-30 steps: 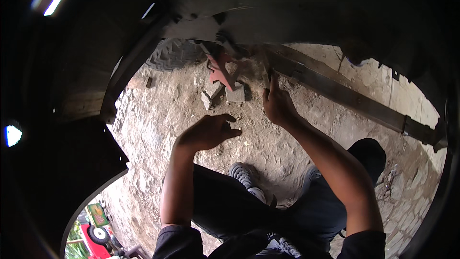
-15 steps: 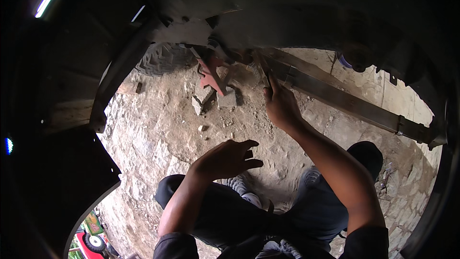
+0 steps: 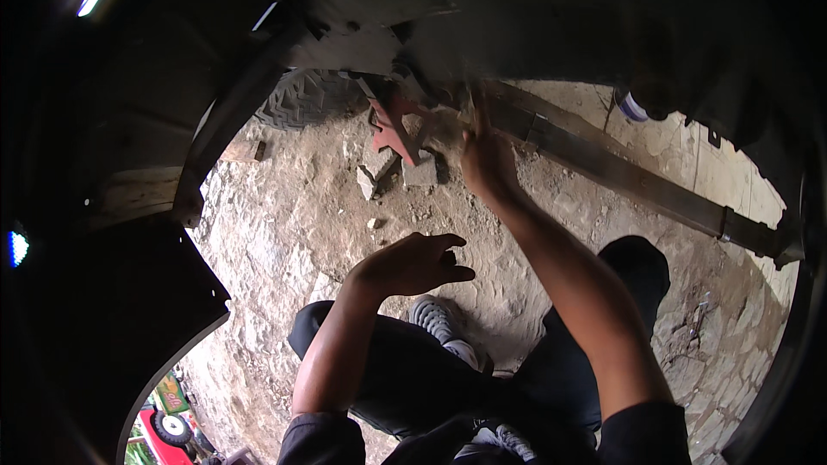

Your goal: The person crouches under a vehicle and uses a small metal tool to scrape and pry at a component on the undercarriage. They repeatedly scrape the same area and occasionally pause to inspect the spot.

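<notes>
My right hand (image 3: pixel 489 159) is raised at the centre, closed around a narrow, flat brownish tool (image 3: pixel 471 112). Blur and shadow hide the tool's kind. Its upper end meets the dark underside of a vehicle (image 3: pixel 534 47), beside a long metal beam (image 3: pixel 624 174); whether it touches cannot be made out. Lower and to the left, my left hand (image 3: pixel 405 265) hovers over the ground with nothing in it, thumb and fingers apart and loosely bent. Ahead of it, a red metal stand (image 3: pixel 394 131) rests by broken grey blocks (image 3: pixel 419 170).
A treaded tyre (image 3: pixel 301 102) lies behind the stand. Dark curved bodywork (image 3: pixel 129 293) surrounds me on the left and overhead. The rough ground (image 3: pixel 267 245) carries small stones. Outside at lower left is a red object with a white-hubbed wheel (image 3: pixel 172 427).
The tool in my right hand has swung more upright, and that hand has shifted slightly left. My left hand has risen a little. The whole view has tilted slightly.
</notes>
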`<state>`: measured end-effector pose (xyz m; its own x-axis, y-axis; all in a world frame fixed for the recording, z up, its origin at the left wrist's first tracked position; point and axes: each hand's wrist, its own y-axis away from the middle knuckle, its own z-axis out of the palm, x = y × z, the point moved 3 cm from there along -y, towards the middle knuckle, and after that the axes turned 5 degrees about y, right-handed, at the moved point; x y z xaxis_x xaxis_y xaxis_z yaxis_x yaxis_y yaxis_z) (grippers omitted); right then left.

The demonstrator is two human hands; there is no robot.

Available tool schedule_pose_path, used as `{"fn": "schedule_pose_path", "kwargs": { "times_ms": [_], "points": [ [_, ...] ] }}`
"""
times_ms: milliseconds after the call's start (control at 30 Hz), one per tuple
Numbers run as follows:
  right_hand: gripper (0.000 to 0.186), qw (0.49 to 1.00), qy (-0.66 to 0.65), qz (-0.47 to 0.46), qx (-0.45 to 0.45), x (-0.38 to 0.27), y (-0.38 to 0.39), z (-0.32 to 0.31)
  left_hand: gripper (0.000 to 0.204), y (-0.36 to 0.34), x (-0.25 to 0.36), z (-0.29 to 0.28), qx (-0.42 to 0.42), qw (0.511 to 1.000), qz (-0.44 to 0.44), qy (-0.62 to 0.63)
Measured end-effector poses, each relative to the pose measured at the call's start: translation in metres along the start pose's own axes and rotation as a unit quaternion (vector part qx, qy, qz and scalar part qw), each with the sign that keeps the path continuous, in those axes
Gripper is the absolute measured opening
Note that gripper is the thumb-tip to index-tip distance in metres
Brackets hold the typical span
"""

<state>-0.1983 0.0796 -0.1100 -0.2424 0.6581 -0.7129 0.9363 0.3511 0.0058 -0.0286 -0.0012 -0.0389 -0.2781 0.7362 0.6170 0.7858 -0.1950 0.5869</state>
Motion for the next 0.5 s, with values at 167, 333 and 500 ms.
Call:
{"fn": "schedule_pose_path", "kwargs": {
  "times_ms": [167,333,500],
  "points": [
    [0.082,0.998,0.012,0.030,-0.045,0.011,0.043,0.003,0.069,-0.004,0.008,-0.008,0.029,0.998,-0.029,-0.053],
    [0.082,0.997,0.007,0.032,-0.063,0.010,0.025,-0.006,0.065,-0.004,0.025,-0.026,0.240,0.969,0.036,-0.051],
    [0.087,0.997,-0.018,0.046,-0.061,-0.006,-0.016,0.004,0.061,0.006,0.026,-0.047,0.376,0.926,-0.025,-0.004]
  ]
}}
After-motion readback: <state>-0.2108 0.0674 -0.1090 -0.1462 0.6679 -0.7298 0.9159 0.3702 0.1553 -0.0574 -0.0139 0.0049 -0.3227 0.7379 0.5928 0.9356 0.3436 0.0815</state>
